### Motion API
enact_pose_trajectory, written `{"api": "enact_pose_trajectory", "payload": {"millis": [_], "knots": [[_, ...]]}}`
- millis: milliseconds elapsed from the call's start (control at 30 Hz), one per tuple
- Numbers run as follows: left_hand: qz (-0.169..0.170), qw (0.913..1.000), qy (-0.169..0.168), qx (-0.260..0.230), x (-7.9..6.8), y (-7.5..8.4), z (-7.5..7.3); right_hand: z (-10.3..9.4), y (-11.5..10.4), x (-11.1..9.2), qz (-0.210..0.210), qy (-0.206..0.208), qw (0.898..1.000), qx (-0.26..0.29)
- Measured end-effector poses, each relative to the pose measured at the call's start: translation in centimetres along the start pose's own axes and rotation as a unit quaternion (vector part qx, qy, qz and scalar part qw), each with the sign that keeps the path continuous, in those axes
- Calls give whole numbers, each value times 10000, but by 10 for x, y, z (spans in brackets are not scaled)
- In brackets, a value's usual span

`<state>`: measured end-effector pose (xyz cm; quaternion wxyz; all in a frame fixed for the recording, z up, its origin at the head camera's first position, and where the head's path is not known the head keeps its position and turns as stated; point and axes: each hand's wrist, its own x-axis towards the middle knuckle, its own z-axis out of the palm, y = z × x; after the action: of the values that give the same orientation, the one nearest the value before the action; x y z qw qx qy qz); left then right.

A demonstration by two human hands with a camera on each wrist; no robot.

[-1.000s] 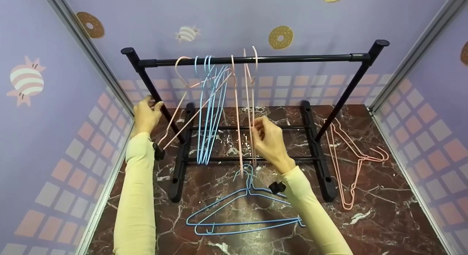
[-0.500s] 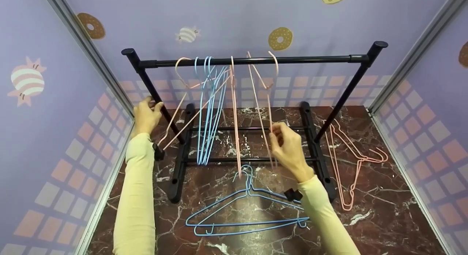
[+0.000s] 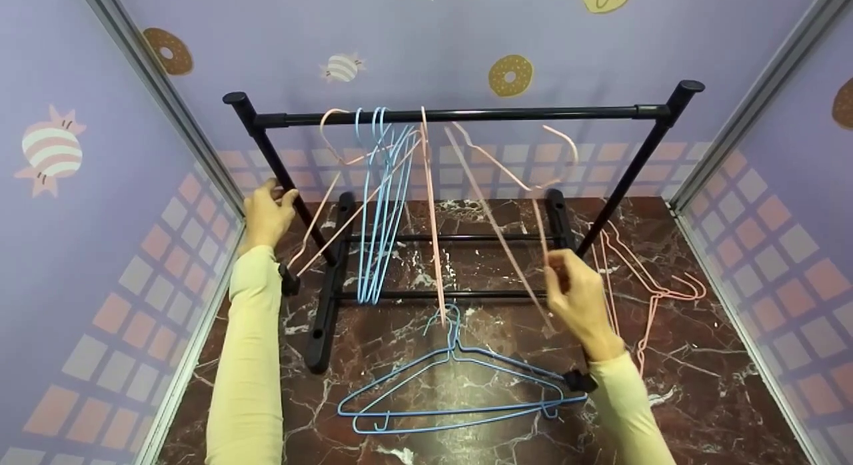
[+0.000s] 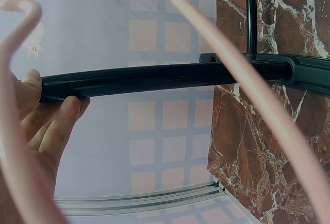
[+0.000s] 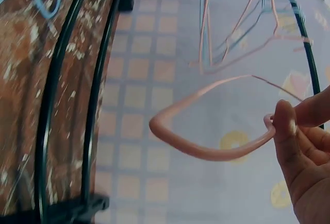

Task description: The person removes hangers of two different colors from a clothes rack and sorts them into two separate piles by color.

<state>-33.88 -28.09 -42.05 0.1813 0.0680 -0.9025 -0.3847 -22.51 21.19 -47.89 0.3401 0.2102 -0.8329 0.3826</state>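
Observation:
My left hand [image 3: 268, 215] grips the left upright post [image 4: 154, 80] of a black garment rack, fingers round it. My right hand [image 3: 578, 298] pinches a pink wire hanger [image 5: 211, 154] between thumb and fingers at its shoulder wire. That hanger tilts below the rail [image 3: 533, 114] on the right, its hook clear of the bar. Still on the rail hang a pink hanger [image 3: 432, 232] near the middle, several blue hangers [image 3: 370, 218] left of it, and another pink hanger [image 3: 324, 215] leftmost, close by my left forearm.
On the dark marbled floor [image 3: 400, 345], blue hangers [image 3: 460, 408] lie in front of the rack. Pink hangers [image 3: 666, 294] lie right of it, partly behind my right arm. Patterned walls [image 3: 426, 45] close in the back and both sides.
My right hand has moved right and toward me with the pink hanger, whose hook has come down from the rail and swung right. My left hand stays on the post.

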Motion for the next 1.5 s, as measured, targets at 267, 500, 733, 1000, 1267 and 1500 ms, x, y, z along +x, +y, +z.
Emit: {"api": "enact_pose_trajectory", "payload": {"millis": [267,500,733,1000,1267,1500], "knots": [[11,10000,-25,-17,-2,-3,0,-32,25,-17,73,206,9990,-398],[14,10000,12,-33,-2,-5,-1,-52,39,-32,128,447,9979,-455],[21,10000,41,-20,-1,-4,-2,-67,50,-44,306,445,9974,-482],[-79,9999,-50,-62,0,-2,-2,-77,59,-54,446,648,9958,-469],[-18,9999,-32,-113,1,-2,0,-89,80,-77,695,957,9909,-639],[-22,10000,-12,-89,-1,-1,0,-112,94,-104,1313,954,9830,-863]]}}
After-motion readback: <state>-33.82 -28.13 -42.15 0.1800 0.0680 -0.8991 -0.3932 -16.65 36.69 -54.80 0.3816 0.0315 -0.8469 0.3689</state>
